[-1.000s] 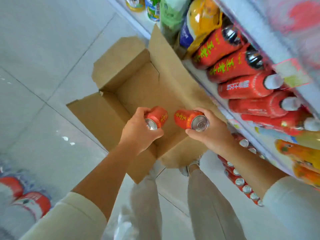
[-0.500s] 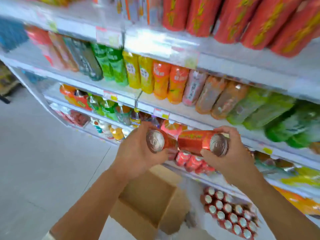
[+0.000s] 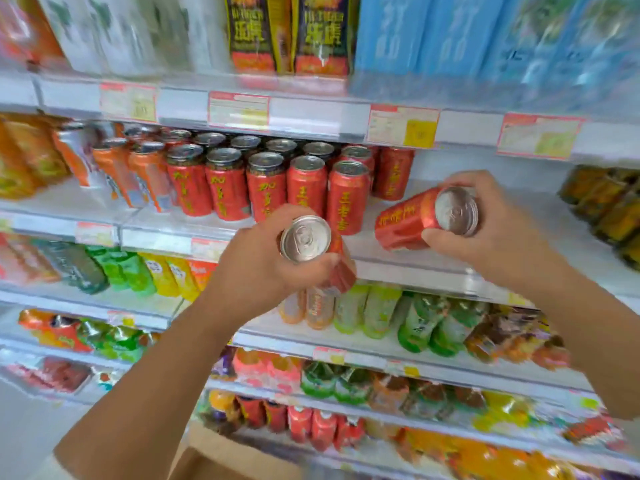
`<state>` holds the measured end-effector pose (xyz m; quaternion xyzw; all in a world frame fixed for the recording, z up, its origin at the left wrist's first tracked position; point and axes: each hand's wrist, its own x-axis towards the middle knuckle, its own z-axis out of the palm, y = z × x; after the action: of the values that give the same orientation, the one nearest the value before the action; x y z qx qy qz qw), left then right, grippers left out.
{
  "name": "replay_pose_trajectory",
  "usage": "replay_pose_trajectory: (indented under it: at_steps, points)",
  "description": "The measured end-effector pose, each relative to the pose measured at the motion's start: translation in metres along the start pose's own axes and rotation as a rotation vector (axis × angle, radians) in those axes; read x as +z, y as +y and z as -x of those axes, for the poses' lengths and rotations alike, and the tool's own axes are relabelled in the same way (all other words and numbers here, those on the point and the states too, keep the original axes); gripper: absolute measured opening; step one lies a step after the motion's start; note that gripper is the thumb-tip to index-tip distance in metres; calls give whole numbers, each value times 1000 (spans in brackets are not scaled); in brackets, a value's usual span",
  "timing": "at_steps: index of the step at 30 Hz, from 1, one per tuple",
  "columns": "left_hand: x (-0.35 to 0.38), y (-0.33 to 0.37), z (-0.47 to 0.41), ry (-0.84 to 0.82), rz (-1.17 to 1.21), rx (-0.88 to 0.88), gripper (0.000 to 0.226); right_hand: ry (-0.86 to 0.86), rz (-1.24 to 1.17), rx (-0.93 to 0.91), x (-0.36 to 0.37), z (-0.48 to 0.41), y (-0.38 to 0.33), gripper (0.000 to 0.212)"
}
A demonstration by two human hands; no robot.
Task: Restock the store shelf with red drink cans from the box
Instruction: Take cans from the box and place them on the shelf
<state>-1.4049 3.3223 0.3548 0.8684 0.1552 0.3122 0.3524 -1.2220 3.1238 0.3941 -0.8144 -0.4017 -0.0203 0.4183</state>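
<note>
My left hand (image 3: 256,268) grips a red drink can (image 3: 311,244) with its silver top turned toward me, in front of the shelf edge. My right hand (image 3: 491,233) holds a second red can (image 3: 412,220), tilted on its side, over the bare white stretch of the can shelf (image 3: 433,261). Several red cans (image 3: 266,181) stand upright in rows on that shelf, left of the held can. A corner of the cardboard box (image 3: 225,459) shows at the bottom, below my left forearm.
Orange cans (image 3: 114,174) stand left of the red ones, dark-labelled bottles (image 3: 609,206) at the far right. Cartons and blue packs fill the shelf above (image 3: 311,32). Rows of coloured bottles (image 3: 374,313) crowd the shelves below. Price tags line each shelf edge.
The view has risen from the lower shelves to the can shelf. Both hands lifted their cans upward and moved apart; the right one now reaches over the shelf.
</note>
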Motion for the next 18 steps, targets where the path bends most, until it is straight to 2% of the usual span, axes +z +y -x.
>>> replay_pose_trajectory:
  at_steps: [2,5,10,13,15,18]
  points:
    - [10,7,-10,2,23,16,40,-50,40,-12,-7,-27,17,60]
    - [22,10,-18,-11,33,11,39,-172,114,-36,-10,-69,40,51]
    - [30,14,-22,-6,16,-42,33,-387,86,-43,-8,-119,54,38]
    - [33,13,-21,17,-7,-74,29,-508,40,-24,-4,-136,57,43]
    - [34,13,-20,30,-20,-80,31,-549,-26,21,0,-140,59,56]
    - [36,12,-20,32,-18,-94,32,-467,-153,33,13,-132,67,71]
